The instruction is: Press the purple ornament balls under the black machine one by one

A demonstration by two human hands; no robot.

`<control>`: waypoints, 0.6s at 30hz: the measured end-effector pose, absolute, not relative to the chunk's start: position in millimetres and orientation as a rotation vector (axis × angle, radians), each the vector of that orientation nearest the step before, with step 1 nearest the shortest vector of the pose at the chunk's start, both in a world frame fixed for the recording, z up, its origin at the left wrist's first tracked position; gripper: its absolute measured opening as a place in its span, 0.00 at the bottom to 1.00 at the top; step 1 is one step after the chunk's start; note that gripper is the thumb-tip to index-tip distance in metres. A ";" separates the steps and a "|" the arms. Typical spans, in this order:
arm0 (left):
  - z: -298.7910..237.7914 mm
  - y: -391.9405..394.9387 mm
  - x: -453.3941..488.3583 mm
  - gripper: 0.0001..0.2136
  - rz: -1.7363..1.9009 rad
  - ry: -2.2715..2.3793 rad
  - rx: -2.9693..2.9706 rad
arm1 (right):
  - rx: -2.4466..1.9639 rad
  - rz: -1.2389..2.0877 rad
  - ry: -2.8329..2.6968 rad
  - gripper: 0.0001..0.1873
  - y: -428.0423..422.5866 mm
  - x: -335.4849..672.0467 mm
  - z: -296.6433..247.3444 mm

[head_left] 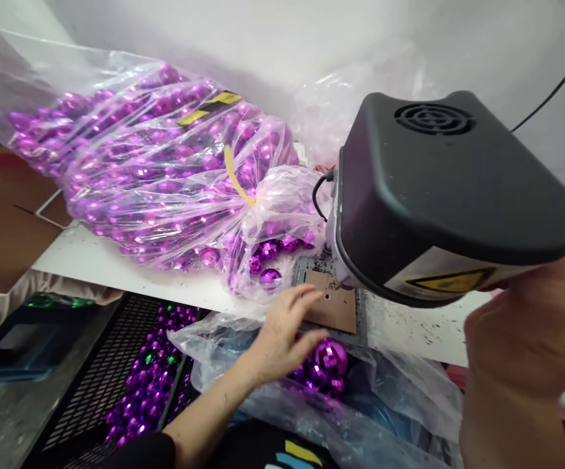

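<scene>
My left hand [289,329] is at the near-left edge of a brown board [338,319] on a flat metal base. Its fingers are apart, with nothing seen in them. Just below its thumb are shiny purple faceted balls [331,358] in a clear plastic bag [306,407]. My right hand [526,319] is closed at the right side of the black machine housing [458,176]. Whatever it grips is hidden by the housing. The board has a small dark hole, and the machine's lower part above it is mostly out of sight.
A large clear bag [165,163] of purple balls, tied with a yellow strip [236,176], fills the left of the white table [165,283]. Below, a black mesh crate [92,365] holds purple and a few green balls. A cable [553,91] runs upper right; a person's sleeve [43,290] shows left.
</scene>
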State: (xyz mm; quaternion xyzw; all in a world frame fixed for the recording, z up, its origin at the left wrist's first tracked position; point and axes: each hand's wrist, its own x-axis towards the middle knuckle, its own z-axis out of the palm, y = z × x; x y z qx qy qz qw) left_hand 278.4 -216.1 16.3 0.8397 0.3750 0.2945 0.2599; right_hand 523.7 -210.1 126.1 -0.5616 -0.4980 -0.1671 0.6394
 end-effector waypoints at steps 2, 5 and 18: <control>24.4 -188.6 265.1 0.13 0.839 1.290 2.359 | -1.279 -0.391 -1.136 0.22 -209.0 524.0 125.6; 22.4 -156.6 255.0 0.12 0.374 1.681 2.449 | -1.344 -0.404 -1.151 0.21 -209.8 522.2 127.5; 19.8 -149.0 251.4 0.24 0.950 0.923 1.062 | -1.358 -0.446 -1.219 0.20 -210.5 519.7 136.0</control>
